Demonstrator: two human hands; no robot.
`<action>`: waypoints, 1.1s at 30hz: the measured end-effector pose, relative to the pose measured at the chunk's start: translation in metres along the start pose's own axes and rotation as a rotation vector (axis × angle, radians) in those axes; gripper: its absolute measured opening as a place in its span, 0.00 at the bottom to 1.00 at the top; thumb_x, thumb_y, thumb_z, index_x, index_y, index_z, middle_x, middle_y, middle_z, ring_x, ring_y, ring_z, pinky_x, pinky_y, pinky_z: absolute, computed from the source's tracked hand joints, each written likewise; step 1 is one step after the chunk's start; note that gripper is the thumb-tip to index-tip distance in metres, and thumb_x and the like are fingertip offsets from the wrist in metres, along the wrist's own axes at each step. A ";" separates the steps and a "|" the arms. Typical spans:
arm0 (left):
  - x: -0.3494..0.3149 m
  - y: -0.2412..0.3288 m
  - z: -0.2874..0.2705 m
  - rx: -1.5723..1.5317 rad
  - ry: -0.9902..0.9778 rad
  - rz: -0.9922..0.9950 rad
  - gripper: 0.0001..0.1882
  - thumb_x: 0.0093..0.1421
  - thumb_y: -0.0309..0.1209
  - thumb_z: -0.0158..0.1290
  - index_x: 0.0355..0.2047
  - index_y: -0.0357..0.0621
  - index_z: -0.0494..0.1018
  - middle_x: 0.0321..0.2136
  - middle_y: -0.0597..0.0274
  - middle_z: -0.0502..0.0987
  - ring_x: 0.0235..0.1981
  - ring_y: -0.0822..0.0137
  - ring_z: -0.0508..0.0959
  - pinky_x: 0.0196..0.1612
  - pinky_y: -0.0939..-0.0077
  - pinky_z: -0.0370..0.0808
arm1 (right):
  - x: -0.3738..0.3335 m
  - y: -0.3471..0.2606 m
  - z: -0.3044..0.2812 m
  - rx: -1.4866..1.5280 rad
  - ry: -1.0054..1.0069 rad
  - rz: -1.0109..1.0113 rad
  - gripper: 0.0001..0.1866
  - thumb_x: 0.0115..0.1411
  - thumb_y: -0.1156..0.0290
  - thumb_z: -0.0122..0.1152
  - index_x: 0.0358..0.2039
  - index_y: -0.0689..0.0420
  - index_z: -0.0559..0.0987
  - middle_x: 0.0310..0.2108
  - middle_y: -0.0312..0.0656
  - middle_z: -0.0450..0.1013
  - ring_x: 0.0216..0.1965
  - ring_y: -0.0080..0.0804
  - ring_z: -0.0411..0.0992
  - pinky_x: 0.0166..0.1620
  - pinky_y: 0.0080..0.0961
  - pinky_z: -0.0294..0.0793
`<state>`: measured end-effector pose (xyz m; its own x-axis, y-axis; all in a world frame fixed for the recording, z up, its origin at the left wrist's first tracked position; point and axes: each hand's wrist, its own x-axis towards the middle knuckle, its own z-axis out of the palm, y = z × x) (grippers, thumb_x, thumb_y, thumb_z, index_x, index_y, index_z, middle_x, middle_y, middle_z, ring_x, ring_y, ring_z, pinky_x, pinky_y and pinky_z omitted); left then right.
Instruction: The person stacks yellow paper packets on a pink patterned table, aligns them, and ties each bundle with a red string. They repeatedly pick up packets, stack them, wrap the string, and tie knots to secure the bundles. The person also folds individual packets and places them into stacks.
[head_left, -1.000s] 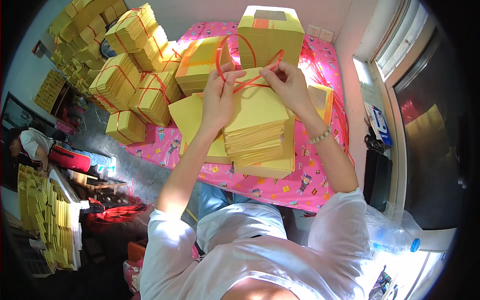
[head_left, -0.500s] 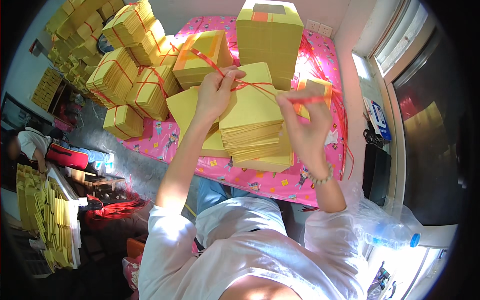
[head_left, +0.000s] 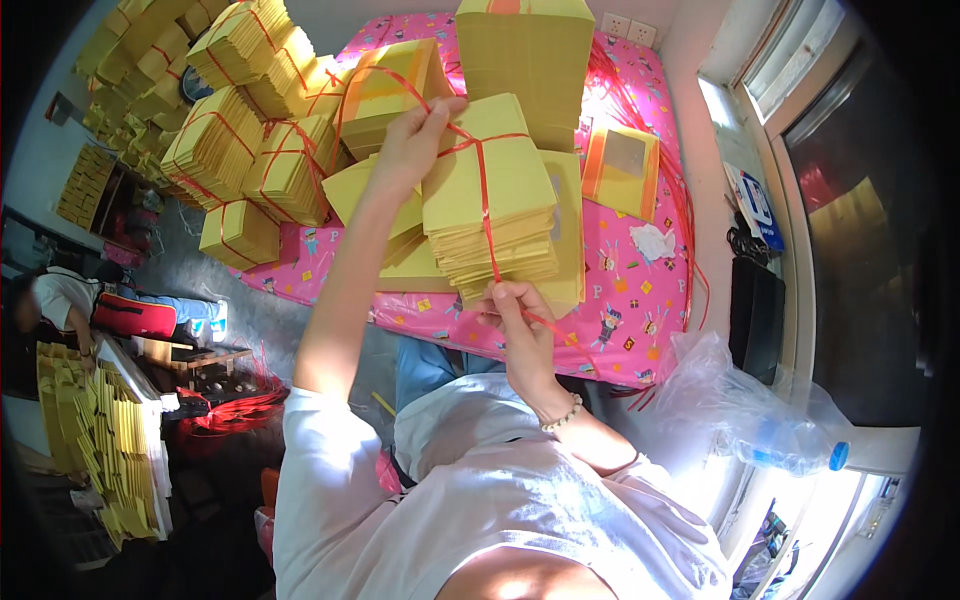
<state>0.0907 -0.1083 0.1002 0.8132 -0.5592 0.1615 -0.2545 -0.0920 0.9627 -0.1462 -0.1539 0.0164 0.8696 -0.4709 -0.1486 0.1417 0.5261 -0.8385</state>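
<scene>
A stack of yellow envelopes (head_left: 490, 185) lies in front of me on the pink table cover, resting on more yellow paper. Red plastic strapping (head_left: 486, 205) crosses its top and runs down the near side. My left hand (head_left: 425, 135) is closed on the red strap at the stack's far left corner, with a loose length arching away to the left. Below the near edge, my right hand (head_left: 518, 315) pinches the strap's other end, whose tail hangs off to the right.
Tied yellow bundles (head_left: 215, 140) stand at the left, and a tall yellow stack (head_left: 525, 75) at the back. A flat yellow envelope (head_left: 620, 170) and crumpled tissue (head_left: 652, 242) lie right. A plastic bottle (head_left: 790, 445) sits by the window. A co-worker (head_left: 75, 310) bends over envelopes at far left.
My right hand has come from the stack's right side to below its near edge, drawing the strap down across the top and front. The left hand has shifted slightly up and left.
</scene>
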 end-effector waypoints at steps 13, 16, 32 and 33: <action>0.059 0.009 -0.021 0.514 -0.210 -0.345 0.20 0.65 0.45 0.44 0.42 0.43 0.75 0.39 0.63 0.77 0.37 0.71 0.76 0.44 0.75 0.71 | 0.014 -0.018 -0.002 0.011 -0.036 0.214 0.10 0.65 0.63 0.53 0.37 0.56 0.72 0.39 0.41 0.76 0.39 0.29 0.77 0.39 0.25 0.79; 0.048 0.008 -0.018 0.356 -0.128 -0.357 0.20 0.64 0.45 0.46 0.43 0.41 0.74 0.38 0.63 0.77 0.37 0.72 0.76 0.43 0.76 0.71 | 0.013 -0.016 -0.003 0.032 -0.019 0.199 0.10 0.65 0.63 0.54 0.37 0.56 0.72 0.38 0.42 0.76 0.39 0.29 0.77 0.39 0.26 0.79; 0.013 0.131 0.001 0.710 0.117 0.185 0.24 0.65 0.46 0.41 0.38 0.37 0.76 0.25 0.50 0.77 0.31 0.58 0.78 0.38 0.65 0.71 | 0.034 -0.049 -0.006 -0.029 -0.049 -0.049 0.11 0.65 0.63 0.54 0.39 0.57 0.73 0.39 0.42 0.76 0.40 0.29 0.76 0.37 0.23 0.79; 0.007 0.136 0.010 0.776 0.157 0.286 0.22 0.65 0.45 0.41 0.40 0.40 0.76 0.24 0.50 0.76 0.30 0.56 0.78 0.36 0.65 0.70 | 0.045 -0.050 -0.012 -0.027 -0.073 -0.048 0.10 0.65 0.64 0.53 0.42 0.56 0.73 0.41 0.41 0.75 0.44 0.28 0.75 0.39 0.24 0.80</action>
<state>0.0568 -0.1327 0.2305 0.7113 -0.5313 0.4603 -0.7029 -0.5364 0.4671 -0.1193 -0.2098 0.0456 0.8944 -0.4418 -0.0705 0.1716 0.4842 -0.8580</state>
